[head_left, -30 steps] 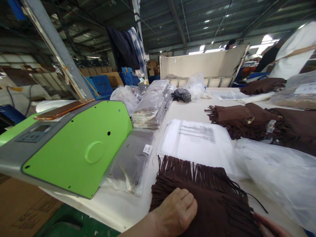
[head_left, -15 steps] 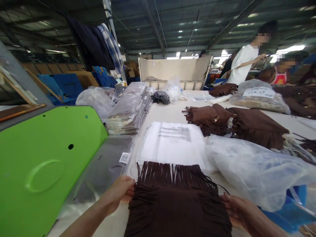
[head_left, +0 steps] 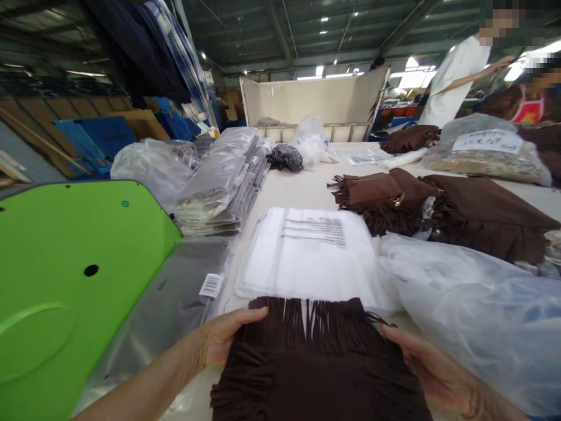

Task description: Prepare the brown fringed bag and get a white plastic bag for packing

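A dark brown fringed bag (head_left: 319,380) lies at the near edge of the view, its long fringe pointing away from me. My left hand (head_left: 223,336) grips its left side, thumb lying over the fringe and the other fingers hidden beneath. On the right side, my right hand (head_left: 425,362) holds the edge, thumb on top and fingers curled partly under the bag. Just beyond the fringe is a stack of white plastic bags (head_left: 307,257) with printed text.
Packed clear bags (head_left: 214,181) are piled at the left, behind a green panel (head_left: 87,263) and a barcoded plastic sleeve (head_left: 175,304). Brown fringed pieces (head_left: 482,216) and a crumpled clear bag (head_left: 464,310) lie right. A person in white (head_left: 456,82) stands beyond.
My left hand has moved up and inward, its thumb now over the fringe. My right hand has closed in on the bag's right edge. The view has tilted and shifted slightly.
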{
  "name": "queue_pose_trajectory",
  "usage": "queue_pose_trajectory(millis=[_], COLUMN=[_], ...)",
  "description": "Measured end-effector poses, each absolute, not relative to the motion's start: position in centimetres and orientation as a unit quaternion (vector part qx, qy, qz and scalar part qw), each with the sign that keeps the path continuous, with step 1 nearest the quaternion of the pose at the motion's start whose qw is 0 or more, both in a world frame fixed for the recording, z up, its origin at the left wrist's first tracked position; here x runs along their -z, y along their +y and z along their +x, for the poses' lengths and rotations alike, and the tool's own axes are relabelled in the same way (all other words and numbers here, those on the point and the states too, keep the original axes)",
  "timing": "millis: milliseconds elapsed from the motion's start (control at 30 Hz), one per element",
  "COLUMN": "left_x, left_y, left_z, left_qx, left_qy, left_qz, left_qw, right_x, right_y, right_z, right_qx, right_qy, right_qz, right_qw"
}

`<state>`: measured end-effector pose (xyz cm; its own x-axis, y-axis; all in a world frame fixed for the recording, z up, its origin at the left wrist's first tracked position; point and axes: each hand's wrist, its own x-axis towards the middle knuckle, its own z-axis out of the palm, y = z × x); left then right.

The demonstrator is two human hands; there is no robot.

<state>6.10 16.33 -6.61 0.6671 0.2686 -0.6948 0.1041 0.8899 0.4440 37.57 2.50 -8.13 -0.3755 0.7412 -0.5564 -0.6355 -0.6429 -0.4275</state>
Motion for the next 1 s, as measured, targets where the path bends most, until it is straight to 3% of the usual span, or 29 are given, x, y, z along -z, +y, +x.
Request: queue_pose_trajectory(millis=[200, 433, 667, 767, 833, 933, 1000], left_x=[7.0, 8.0, 5.5, 3.5, 3.9, 7.2, 9.8], left_y=[17.8, 18.2, 17.7, 16.0, 13.8, 9.9, 7.9], left_z=[7.2, 9.5, 10.4, 9.9, 9.1, 7.7, 7.0], left_qx=[0.026, 0.062, 0.064, 0.061, 0.024, -0.141, -0.165], left_qy=[0.299, 0.296, 0.246, 0.201, 0.146, 0.026, -0.001], left_qz=[0.249, 0.288, 0.382, 0.599, 0.772, 0.922, 0.957], left_qw=[0.921, 0.909, 0.888, 0.773, 0.618, 0.36, 0.236], right_x=[7.9, 8.3, 10.8, 10.8, 10.1, 8.5, 7.5], right_y=[6.0, 8.2, 4.5, 2.6, 1.6, 0.7, 0.3], right_z=[36.2, 34.4, 33.4, 32.7, 32.3, 32.1, 32.0], right_qx=[-0.867, -0.832, -0.625, -0.533, -0.468, -0.37, -0.301], right_qy=[-0.154, -0.272, -0.503, -0.6, -0.66, -0.764, -0.845], right_qz=[-0.363, -0.391, -0.478, -0.48, -0.476, -0.43, -0.362], right_qw=[0.305, 0.285, 0.357, 0.354, 0.346, 0.306, 0.252])
